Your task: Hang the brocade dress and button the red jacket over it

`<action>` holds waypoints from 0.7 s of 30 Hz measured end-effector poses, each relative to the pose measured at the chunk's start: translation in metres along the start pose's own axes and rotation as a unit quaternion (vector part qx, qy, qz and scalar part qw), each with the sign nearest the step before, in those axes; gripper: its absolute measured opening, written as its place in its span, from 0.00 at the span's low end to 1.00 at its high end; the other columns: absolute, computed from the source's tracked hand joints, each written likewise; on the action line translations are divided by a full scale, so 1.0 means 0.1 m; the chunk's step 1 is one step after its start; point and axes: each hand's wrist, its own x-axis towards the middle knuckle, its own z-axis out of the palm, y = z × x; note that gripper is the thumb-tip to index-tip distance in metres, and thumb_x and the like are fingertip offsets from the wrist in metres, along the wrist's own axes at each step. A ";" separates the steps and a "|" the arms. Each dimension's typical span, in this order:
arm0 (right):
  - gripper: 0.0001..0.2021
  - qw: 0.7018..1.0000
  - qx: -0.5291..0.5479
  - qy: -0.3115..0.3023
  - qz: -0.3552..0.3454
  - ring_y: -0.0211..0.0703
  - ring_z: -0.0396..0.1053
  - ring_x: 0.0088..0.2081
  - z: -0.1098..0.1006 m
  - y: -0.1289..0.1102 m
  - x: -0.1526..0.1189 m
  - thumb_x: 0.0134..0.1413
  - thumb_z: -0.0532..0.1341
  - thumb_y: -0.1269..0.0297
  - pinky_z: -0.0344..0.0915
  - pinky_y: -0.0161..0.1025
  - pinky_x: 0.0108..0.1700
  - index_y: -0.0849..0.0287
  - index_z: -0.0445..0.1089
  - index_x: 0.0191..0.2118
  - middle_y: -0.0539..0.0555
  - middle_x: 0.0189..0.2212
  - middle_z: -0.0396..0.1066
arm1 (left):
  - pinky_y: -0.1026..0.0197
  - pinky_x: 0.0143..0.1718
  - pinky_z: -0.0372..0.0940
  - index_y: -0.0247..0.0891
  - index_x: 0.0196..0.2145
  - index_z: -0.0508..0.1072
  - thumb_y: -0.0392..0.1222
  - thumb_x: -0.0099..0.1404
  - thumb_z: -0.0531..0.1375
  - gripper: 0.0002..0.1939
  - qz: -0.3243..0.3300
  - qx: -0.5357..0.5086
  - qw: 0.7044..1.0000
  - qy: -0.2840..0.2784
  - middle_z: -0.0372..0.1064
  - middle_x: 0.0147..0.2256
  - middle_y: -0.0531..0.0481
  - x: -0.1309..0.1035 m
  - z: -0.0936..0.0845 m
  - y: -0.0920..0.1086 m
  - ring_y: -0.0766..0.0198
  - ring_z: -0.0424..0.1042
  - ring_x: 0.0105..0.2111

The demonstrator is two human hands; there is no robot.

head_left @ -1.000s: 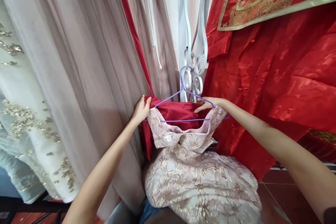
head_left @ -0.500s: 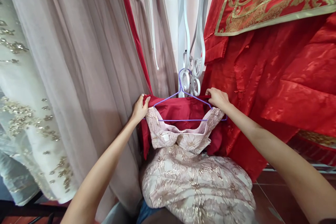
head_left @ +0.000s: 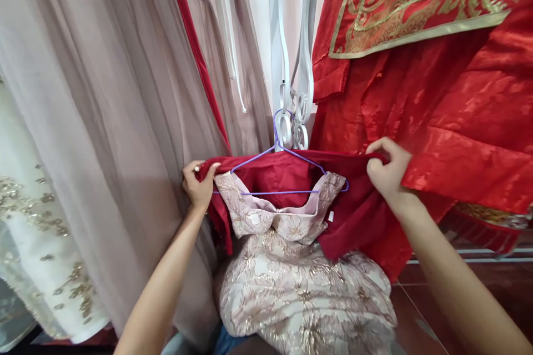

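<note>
Between my hands a dark red cloth [head_left: 287, 175] is stretched wide behind a purple hanger [head_left: 277, 192]. My left hand [head_left: 199, 184] grips its left part, thumb on top. Further out to the right, my right hand [head_left: 387, 163] is closed on the cloth's upper edge, which is pulled taut. A pale pink dress [head_left: 306, 280] with metallic flower patterns hangs on the hanger in front of the cloth, its skirt bulging toward me. A small white tag [head_left: 331, 216] shows on the red cloth beside the dress's right shoulder.
White scrolled metalwork [head_left: 300, 105] stands behind the hanger. Long dusty-pink curtain-like fabric [head_left: 112, 94] hangs at left, next to a white gown [head_left: 37, 255] with gold appliqués. At right hang bright red garments [head_left: 466, 122] with a gold-embroidered panel [head_left: 416, 3]. Reddish tiles [head_left: 420, 316] cover the floor.
My hands have moved apart, the right one outward to the right and the left one outward to the left. The red cloth is now spread wider, and its white tag has come into view.
</note>
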 end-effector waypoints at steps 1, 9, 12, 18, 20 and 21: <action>0.10 0.998 -0.005 -0.060 0.028 0.47 0.67 0.27 0.01 -0.02 -0.12 0.41 0.53 0.70 0.63 0.39 0.32 0.54 0.70 0.29 0.53 0.22 0.69 | 0.59 0.46 0.63 0.40 0.37 0.65 0.52 0.53 0.66 0.20 0.016 0.010 0.999 -0.032 0.70 0.35 0.47 0.00 -0.08 -0.08 0.59 0.70 0.37; 0.13 0.949 0.065 -0.305 0.042 0.45 0.68 0.25 0.51 -0.04 -0.70 0.47 0.47 0.66 0.60 0.37 0.31 0.57 0.68 0.26 0.54 0.21 0.71 | 0.66 0.31 0.60 0.40 0.29 0.66 0.30 0.50 0.58 0.08 0.095 0.095 0.974 -0.183 0.69 0.27 0.53 -0.05 -0.57 0.00 0.64 0.69 0.28; 0.10 0.941 0.118 -0.314 0.039 0.43 0.66 0.23 0.69 -0.18 -0.79 0.47 0.47 0.67 0.57 0.35 0.28 0.56 0.61 0.21 0.51 0.18 0.67 | 0.68 0.27 0.57 0.40 0.30 0.64 0.29 0.47 0.57 0.12 0.037 0.085 0.980 -0.175 0.66 0.25 0.57 -0.24 -0.48 0.31 0.68 0.66 0.23; 0.09 0.941 0.147 -0.295 0.077 0.43 0.65 0.23 0.98 -0.56 -0.99 0.48 0.47 0.69 0.54 0.34 0.26 0.55 0.55 0.20 0.52 0.18 0.67 | 0.68 0.26 0.57 0.41 0.29 0.60 0.28 0.47 0.54 0.12 -0.009 0.000 0.974 -0.226 0.62 0.23 0.59 -0.77 -0.24 0.73 0.69 0.63 0.21; 0.10 0.938 0.148 -0.303 0.073 0.43 0.66 0.23 1.03 -0.65 -1.10 0.49 0.48 0.69 0.54 0.34 0.26 0.55 0.57 0.20 0.53 0.18 0.68 | 0.68 0.27 0.58 0.41 0.31 0.60 0.29 0.49 0.54 0.12 -0.014 -0.039 0.964 -0.261 0.63 0.24 0.59 -0.93 -0.16 0.86 0.69 0.64 0.22; 0.10 0.936 0.152 -0.312 0.066 0.43 0.67 0.23 1.03 -0.68 -1.17 0.50 0.48 0.69 0.55 0.34 0.26 0.56 0.58 0.21 0.54 0.19 0.69 | 0.68 0.27 0.59 0.42 0.31 0.60 0.29 0.49 0.54 0.12 -0.015 -0.055 0.958 -0.280 0.64 0.25 0.58 -1.00 -0.12 0.92 0.68 0.65 0.22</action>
